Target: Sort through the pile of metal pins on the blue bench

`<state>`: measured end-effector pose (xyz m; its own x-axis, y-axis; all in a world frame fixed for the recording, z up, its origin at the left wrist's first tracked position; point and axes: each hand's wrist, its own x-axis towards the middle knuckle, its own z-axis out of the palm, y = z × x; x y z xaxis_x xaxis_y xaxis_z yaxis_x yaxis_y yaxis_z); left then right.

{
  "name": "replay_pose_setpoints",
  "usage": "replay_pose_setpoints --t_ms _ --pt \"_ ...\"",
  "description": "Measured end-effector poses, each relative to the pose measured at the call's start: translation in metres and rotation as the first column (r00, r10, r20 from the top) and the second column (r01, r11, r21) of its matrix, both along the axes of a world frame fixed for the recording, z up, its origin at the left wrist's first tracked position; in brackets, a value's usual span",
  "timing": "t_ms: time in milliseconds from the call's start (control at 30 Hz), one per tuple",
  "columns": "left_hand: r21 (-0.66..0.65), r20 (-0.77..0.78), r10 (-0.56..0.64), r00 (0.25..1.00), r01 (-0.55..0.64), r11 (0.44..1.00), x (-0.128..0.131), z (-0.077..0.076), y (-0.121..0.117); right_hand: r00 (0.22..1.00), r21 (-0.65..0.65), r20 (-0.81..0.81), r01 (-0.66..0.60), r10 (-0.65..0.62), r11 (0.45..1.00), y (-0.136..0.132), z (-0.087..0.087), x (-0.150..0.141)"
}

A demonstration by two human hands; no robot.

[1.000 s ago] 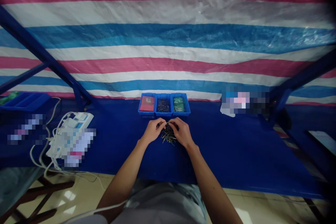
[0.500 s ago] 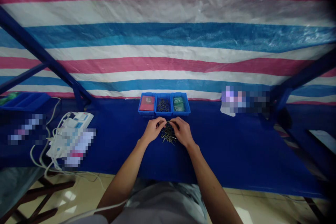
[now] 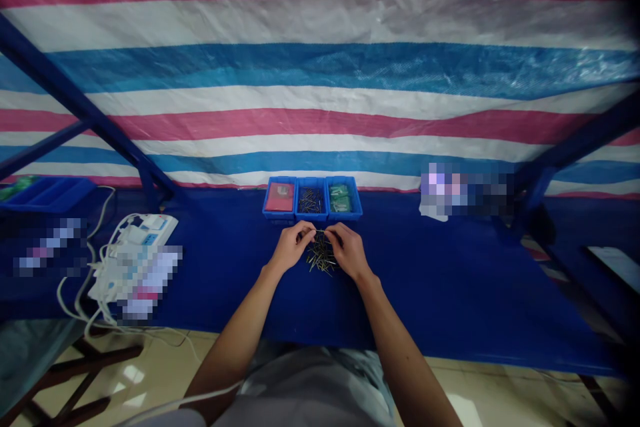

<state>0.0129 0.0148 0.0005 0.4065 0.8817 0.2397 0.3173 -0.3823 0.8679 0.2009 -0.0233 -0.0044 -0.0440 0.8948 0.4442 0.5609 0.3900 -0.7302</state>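
My left hand (image 3: 293, 245) and my right hand (image 3: 347, 248) face each other above a loose pile of thin brass-coloured screws (image 3: 321, 259) on the blue table. Thumb and fingers of both hands pinch the two ends of one slim screw (image 3: 321, 231), held level between them; its head is too small to make out. Just beyond my fingers stand three joined blue bins. The left bin (image 3: 280, 216) holds a red packet, the middle bin (image 3: 311, 217) dark screws, and the right bin (image 3: 345, 216) green-and-clear packets.
White power strips with cables (image 3: 133, 253) lie on the left of the table (image 3: 425, 293), beside a blurred-out item. An empty-slotted blue tray (image 3: 55, 193) sits at the far left. A phone-like slab (image 3: 617, 267) lies far right. Striped sheeting (image 3: 320, 80) hangs behind, between blue frame bars.
Both hands stay almost in place over the pile, still pinching the screw between them. Only slight finger movement shows; the bins and the pile look unchanged.
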Motion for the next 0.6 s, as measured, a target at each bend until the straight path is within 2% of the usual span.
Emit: replay_pose_setpoints --t_ms 600 --pt "-0.006 0.011 0.002 1.000 -0.002 1.000 0.0000 0.0031 -0.0010 1.000 -0.003 0.006 0.018 -0.018 1.000 -0.0021 0.0043 0.0020"
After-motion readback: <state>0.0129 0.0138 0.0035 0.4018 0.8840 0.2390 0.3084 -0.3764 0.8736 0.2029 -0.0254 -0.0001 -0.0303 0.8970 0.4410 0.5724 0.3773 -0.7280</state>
